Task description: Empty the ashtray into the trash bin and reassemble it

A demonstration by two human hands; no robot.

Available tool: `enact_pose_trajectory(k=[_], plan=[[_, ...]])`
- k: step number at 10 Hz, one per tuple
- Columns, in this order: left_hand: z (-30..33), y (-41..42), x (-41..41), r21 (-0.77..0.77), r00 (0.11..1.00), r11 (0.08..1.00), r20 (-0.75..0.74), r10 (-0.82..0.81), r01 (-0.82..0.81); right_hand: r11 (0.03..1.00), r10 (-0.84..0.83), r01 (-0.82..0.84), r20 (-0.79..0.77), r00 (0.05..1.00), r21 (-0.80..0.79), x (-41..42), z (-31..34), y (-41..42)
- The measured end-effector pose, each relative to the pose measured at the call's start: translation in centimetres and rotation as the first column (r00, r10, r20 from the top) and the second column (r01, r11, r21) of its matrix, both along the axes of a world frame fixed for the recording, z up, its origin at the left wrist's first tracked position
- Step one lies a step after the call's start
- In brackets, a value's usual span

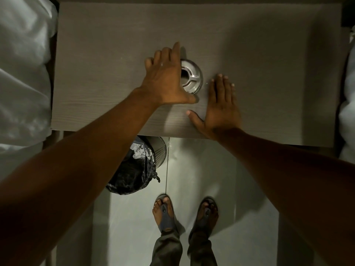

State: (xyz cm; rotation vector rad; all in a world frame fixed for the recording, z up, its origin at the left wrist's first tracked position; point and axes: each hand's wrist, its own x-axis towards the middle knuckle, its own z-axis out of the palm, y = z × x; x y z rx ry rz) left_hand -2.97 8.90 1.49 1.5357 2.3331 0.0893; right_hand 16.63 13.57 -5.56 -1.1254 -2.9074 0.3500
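Note:
A round metal ashtray (193, 76) with its slotted lid on stands on the grey wooden table (269, 64). My left hand (166, 77) hovers open with fingers spread just left of the ashtray, covering its left edge; whether it touches the ashtray I cannot tell. Flat on the table to the ashtray's right lies my right hand (221, 106), palm down, holding nothing. The trash bin (138, 169), a perforated metal can lined with a black bag, stands on the floor under the table's near edge, partly hidden by my left forearm.
White bedding (21, 73) lies to the left of the table, and more white fabric (348, 112) is at the right edge. My two sandalled feet (184, 214) stand on the pale tiled floor to the right of the bin.

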Motion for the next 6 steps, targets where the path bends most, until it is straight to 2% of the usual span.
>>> enact_pose_trajectory(k=[3,5,6], plan=[[0.0,0.1,0.2,-0.002,1.000,1.000,0.009,0.018,-0.018,0.999,-0.001,0.000,0.004,1.000,0.039,0.1,0.2,0.7],[-1.1,-1.3,-0.5,-0.031,0.996,0.997,0.042,0.077,-0.076,0.997,0.020,-0.017,0.035,0.999,-0.078,-0.1,0.0,3.2],[0.4,-4.8,-1.2,-0.046,0.998,0.997,-0.010,0.064,-0.065,0.990,-0.017,0.018,0.008,1.000,-0.143,0.1,1.7,3.6]])
